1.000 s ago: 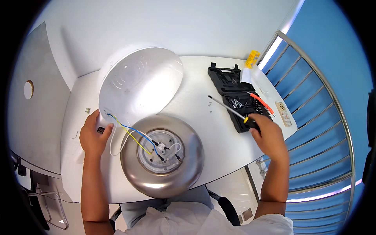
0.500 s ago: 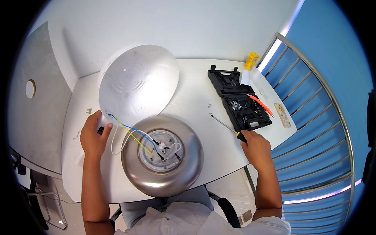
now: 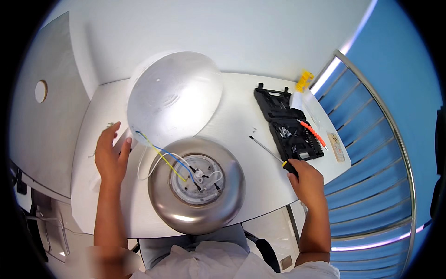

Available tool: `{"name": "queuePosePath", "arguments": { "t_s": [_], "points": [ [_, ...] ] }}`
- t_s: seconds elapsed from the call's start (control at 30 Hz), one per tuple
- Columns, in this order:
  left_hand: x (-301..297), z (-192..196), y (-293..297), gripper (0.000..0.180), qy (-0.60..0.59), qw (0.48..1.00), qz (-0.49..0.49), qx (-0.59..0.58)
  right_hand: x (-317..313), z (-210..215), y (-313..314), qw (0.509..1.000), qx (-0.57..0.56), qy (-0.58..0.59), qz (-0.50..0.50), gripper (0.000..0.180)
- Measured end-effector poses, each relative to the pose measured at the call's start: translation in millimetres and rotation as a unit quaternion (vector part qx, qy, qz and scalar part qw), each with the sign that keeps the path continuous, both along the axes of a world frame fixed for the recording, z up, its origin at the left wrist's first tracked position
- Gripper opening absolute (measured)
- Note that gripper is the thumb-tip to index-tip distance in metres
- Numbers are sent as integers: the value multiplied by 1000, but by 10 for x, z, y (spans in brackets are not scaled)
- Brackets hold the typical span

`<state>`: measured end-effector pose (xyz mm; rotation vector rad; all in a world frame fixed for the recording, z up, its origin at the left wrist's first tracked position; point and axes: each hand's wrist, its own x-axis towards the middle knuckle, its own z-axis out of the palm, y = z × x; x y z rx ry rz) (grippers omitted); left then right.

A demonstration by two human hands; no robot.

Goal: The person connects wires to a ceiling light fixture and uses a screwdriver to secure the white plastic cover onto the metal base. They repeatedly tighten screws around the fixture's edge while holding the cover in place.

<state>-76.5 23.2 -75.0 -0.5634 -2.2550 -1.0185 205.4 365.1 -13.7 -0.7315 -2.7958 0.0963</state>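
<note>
My right hand (image 3: 305, 179) is closed round the black and yellow handle of a screwdriver (image 3: 269, 151), its shaft pointing up and left over the table. My left hand (image 3: 110, 153) is held with fingers apart and nothing in it, just left of a large white dome-shaped shell (image 3: 179, 100). This shell lies tilted with its hollow side showing. In front of me sits a rounded brushed-metal housing (image 3: 162, 204), a round plate (image 3: 197, 179) with terminals at its centre. Blue, yellow-green and white wires (image 3: 160, 151) run from the plate to the shell's lower edge.
An open black tool case (image 3: 292, 135) lies at the right, an orange flexible shaft (image 3: 312, 134) across it. Small screws (image 3: 254, 129) lie beside the case. Behind it stands a yellow package (image 3: 304, 80). A metal railing (image 3: 390, 121) borders the table's right side.
My left hand has moved left, away from the white shell's edge, with its fingers more upright. My right hand still grips the screwdriver. The whole view has shifted slightly.
</note>
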Motion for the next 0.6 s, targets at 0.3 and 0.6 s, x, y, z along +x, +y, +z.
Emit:
{"name": "queuePosePath", "arguments": {
  "t_s": [0.3, 0.6],
  "points": [
    [166, 286, -35, 42, 177, 940, -292, 19, -506, 416, -609, 909, -273, 38, 312, 40],
    [86, 203, -84, 24, 128, 933, -332, 52, -976, 349, -819, 892, -241, 37, 381, 40]
  ]
}}
